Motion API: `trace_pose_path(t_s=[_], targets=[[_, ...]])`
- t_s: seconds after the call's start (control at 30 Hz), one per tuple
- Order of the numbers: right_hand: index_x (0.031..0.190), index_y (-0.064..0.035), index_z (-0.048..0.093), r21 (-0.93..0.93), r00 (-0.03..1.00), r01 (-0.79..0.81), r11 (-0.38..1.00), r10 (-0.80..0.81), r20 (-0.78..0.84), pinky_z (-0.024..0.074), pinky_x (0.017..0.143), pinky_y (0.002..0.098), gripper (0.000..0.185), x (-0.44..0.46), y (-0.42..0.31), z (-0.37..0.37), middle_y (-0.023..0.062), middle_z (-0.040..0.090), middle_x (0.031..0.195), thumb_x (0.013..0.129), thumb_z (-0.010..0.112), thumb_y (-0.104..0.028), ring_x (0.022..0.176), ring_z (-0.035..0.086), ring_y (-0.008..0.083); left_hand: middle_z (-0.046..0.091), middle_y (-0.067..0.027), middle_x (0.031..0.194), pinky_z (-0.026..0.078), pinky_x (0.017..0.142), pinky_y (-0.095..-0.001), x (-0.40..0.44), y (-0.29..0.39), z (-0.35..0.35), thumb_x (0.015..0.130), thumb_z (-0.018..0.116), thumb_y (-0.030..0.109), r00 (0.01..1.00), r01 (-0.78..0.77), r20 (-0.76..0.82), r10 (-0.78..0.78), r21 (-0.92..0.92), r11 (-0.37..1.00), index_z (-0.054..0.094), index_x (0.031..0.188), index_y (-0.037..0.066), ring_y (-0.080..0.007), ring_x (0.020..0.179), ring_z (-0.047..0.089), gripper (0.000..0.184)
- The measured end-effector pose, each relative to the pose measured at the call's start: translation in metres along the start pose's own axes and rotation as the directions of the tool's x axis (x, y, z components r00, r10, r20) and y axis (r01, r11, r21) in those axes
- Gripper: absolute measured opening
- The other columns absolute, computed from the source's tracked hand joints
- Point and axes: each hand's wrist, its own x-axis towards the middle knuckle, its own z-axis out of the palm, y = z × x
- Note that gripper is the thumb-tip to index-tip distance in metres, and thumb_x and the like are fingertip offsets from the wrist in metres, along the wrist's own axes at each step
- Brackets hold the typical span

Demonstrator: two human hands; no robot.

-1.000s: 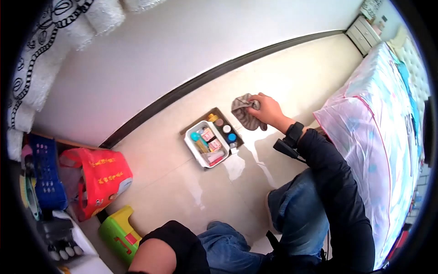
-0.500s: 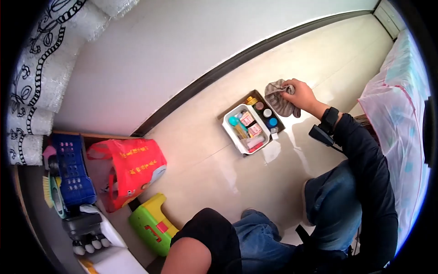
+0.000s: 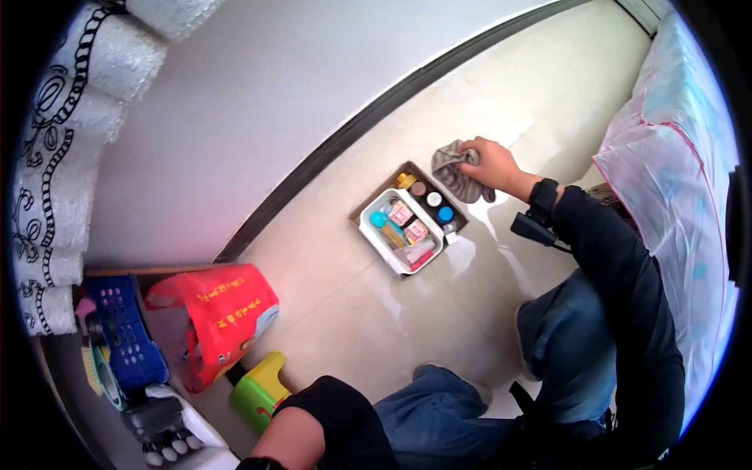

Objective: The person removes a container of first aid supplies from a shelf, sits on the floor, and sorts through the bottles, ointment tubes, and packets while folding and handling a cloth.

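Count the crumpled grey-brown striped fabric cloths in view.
1: the striped fabric cloth, in your bare right hand near the brown cardboard box. Others may be hidden inside the red plastic bag.

On the floor (image 3: 329,333), before the baseboard (image 3: 352,141), a cardboard box (image 3: 381,195) holds a bin (image 3: 381,249) at its left and bottles (image 3: 434,200) at its right, with small cartons (image 3: 401,214) inside the bin. Just right of the bottles is a cloth (image 3: 452,168) in the right hand (image 3: 495,166), and well beyond, at the far right, the bed (image 3: 658,196). Left of the box stands a shopping bag (image 3: 235,305), a basket (image 3: 129,337) further left and a stool (image 3: 258,392) on the bag's near side.
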Motion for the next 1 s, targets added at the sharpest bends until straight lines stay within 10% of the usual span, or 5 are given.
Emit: trace_pose_path(t_s=[0.37,0.87,1.0], targets=[[0.09,-0.0117,0.062,-0.02,0.999,-0.021,1.0,0.022,0.047,0.0453,0.07,0.0352,0.031,-0.002,-0.009,-0.004,0.0128,0.058,0.086,0.064,0.059,-0.029,0.079,0.056,0.0297,0.055,-0.0092,0.084,0.047,0.063,-0.0315,-0.042,-0.079,-0.012,0.08,0.053,0.014,0.963,0.051,-0.265,-0.05,-0.002,0.999,0.047,0.107,0.003,-0.0172,0.073,0.052,0.03],[0.09,-0.0129,0.061,-0.037,0.992,0.092,0.995,-0.088,0.093,0.0458,0.071,0.0365,0.03,0.015,-0.004,0.001,0.0138,0.057,0.085,0.066,0.057,-0.03,0.081,0.056,0.0304,0.055,-0.0142,0.09,0.047,0.069,-0.0293,0.003,-0.024,-0.065,0.08,0.052,0.011,0.791,-0.147,-0.569,0.225,0.181,0.972,0.049,0.102,-0.003,-0.0174,0.081,0.054,0.027],[0.091,-0.013,0.06,-0.054,0.987,0.084,0.995,-0.076,0.14,0.0458,0.07,0.0368,0.03,0.009,0.007,0.014,0.0138,0.057,0.086,0.066,0.057,-0.03,0.08,0.056,0.0306,0.055,-0.0155,0.092,0.047,0.07,-0.0286,0.039,-0.086,-0.097,0.08,0.052,0.01,0.647,0.107,-0.756,0.102,0.221,0.969,0.05,0.101,-0.005,-0.0175,0.083,0.054,0.026]])
